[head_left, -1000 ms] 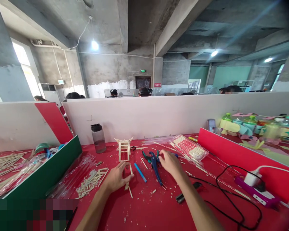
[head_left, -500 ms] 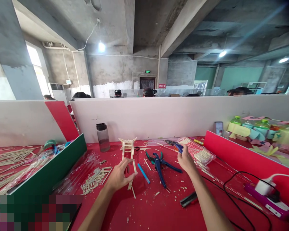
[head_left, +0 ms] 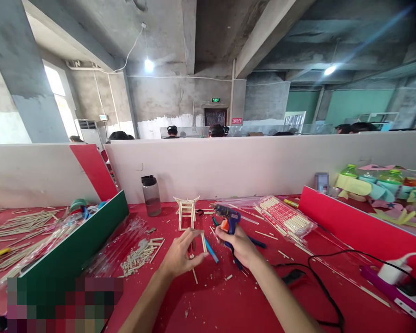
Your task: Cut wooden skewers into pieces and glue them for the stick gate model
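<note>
My left hand [head_left: 180, 255] pinches a small frame of thin wooden sticks [head_left: 201, 241] just above the red table [head_left: 222, 305]. My right hand [head_left: 238, 243] grips a blue and orange glue gun [head_left: 228, 217], its nozzle pointing left, close to the sticks. Its black cable [head_left: 319, 263] runs off to the right. Behind the hands stands a small stick-built gate model [head_left: 186, 210]. A blue pen [head_left: 211, 250] and blue-handled cutters [head_left: 254, 240] lie on the table between and behind my hands.
A dark water bottle [head_left: 151, 195] stands by the white partition [head_left: 256, 166]. Bagged sticks [head_left: 286, 217] lie at back right, loose cut sticks [head_left: 140, 254] at left. A green-and-red divider [head_left: 76, 240] and a red one [head_left: 353, 226] bound the space. A power strip [head_left: 398, 286] lies at right.
My right hand picked up the glue gun from the back right and brought it left beside the stick frame. My left hand lifted the frame slightly.
</note>
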A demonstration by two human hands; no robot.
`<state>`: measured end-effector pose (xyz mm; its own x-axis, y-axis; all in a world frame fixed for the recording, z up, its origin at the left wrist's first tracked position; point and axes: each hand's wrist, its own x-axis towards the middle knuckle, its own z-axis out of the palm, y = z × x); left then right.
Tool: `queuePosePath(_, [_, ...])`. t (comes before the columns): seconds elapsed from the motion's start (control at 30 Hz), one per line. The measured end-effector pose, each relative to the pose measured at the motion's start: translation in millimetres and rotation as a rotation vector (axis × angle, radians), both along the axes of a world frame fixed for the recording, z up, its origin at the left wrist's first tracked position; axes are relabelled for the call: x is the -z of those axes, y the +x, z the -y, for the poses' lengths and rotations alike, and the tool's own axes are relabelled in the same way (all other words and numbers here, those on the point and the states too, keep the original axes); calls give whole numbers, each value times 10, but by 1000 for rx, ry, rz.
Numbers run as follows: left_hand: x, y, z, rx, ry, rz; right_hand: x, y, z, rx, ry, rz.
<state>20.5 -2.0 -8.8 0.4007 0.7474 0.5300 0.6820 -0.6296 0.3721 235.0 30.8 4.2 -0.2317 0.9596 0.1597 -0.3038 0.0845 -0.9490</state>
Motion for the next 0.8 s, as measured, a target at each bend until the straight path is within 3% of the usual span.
queuePosePath(0.1, [9,34,10,27,2,1,3,-125,106,-125,-79,-5])
queuePosePath(0.6, [9,75,28,70,-97,47,68,-195,100,-25,14,42])
queuePosePath(0.8, [-6,92,31,110,-105,85,60,-180,95,-70,17,33])
